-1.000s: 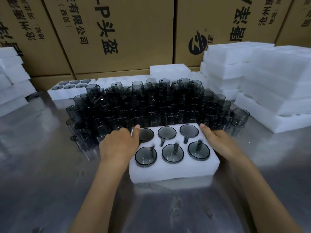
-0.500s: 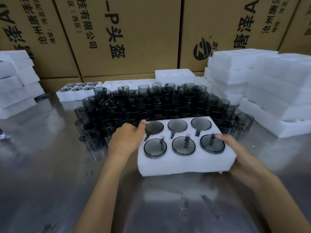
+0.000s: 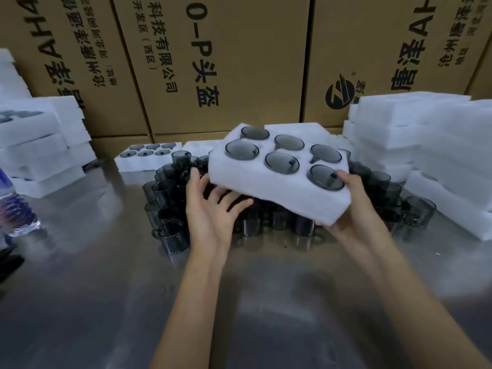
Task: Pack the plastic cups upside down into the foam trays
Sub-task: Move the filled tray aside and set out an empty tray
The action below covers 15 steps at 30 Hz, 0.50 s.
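A white foam tray [image 3: 269, 183] holding several smoky grey plastic cups upside down [image 3: 281, 162] is lifted above the table, tilted and turned to the left. My right hand [image 3: 346, 209] grips its near right corner, thumb on top by a cup. My left hand [image 3: 213, 206] is open with fingers spread, palm up just under the tray's left edge, touching or nearly touching it. Beneath the tray a big cluster of loose grey cups [image 3: 170, 187] stands on the metal table [image 3: 239, 302].
Another filled foam tray [image 3: 145, 158] lies at the back left. Stacks of foam trays stand at the left [image 3: 40, 145] and right [image 3: 415, 134]. A water bottle [image 3: 13, 206] is at the left edge. Cardboard boxes [image 3: 239, 62] form the back wall.
The filled tray has risen from the table and swung up and away over the loose cups. My left hand let go of its side and now sits open below it.
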Motion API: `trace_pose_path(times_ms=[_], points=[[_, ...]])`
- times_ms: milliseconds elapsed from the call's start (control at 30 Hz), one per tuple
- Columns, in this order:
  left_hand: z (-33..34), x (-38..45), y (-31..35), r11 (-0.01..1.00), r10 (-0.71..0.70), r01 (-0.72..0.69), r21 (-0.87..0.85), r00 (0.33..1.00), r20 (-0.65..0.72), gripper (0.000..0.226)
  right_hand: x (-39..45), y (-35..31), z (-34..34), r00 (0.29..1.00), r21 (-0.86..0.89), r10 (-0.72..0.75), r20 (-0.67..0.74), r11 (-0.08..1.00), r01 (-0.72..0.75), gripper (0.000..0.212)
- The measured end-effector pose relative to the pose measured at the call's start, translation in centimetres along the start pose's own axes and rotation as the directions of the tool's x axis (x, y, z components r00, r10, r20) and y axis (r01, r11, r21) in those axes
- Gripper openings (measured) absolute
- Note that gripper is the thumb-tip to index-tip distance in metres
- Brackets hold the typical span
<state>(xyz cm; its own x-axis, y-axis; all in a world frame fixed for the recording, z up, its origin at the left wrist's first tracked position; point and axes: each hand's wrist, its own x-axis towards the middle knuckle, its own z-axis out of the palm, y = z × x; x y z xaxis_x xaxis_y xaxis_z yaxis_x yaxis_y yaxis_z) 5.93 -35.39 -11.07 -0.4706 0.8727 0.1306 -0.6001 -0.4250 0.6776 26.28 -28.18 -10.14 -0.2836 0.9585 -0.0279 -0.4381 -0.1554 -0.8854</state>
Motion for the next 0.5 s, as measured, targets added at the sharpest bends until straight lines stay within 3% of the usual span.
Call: trace_pose_path(times_ms=[33, 100, 200, 333, 400, 500], points=[[0.6, 0.2, 0.2, 1.000, 0.006, -0.006, -0.011, 1.000, 0.022, 0.057, 0.7, 0.0, 1.6, 1.000, 0.001, -0.020, 0.014, 1.000, 0.020, 0.038], [2.1, 1.1, 0.8, 0.991, 0.004, -0.013, 0.133, 0.998, 0.067, 0.061, 2.5, 0.2, 5.2, 0.998, 0.004, -0.059, 0.015, 0.998, 0.059, 0.044], [4.2, 4.6, 2.2, 0.942, 0.092, -0.082, 0.326, 0.996, -0.014, 0.053, 5.3, 0.2, 10.0, 0.994, -0.030, -0.107, 0.031, 0.994, 0.108, 0.055], [3.6, 11.7, 5.6, 0.968, 0.117, -0.056, 0.246, 0.964, -0.238, 0.046, 8.8, 0.8, 13.6, 0.980, -0.180, -0.122, 0.158, 0.972, 0.150, 0.054], [2.4, 15.4, 7.4, 0.964, 0.121, -0.039, 0.262, 0.944, -0.306, 0.051, 10.2, 1.8, 13.9, 0.972, -0.239, -0.182, 0.150, 0.947, 0.214, 0.047], [-0.4, 22.1, 10.2, 0.962, 0.087, 0.015, 0.272, 0.929, -0.359, 0.056, 13.0, 2.7, 13.1, 0.968, -0.196, -0.227, 0.106, 0.950, 0.244, 0.031]])
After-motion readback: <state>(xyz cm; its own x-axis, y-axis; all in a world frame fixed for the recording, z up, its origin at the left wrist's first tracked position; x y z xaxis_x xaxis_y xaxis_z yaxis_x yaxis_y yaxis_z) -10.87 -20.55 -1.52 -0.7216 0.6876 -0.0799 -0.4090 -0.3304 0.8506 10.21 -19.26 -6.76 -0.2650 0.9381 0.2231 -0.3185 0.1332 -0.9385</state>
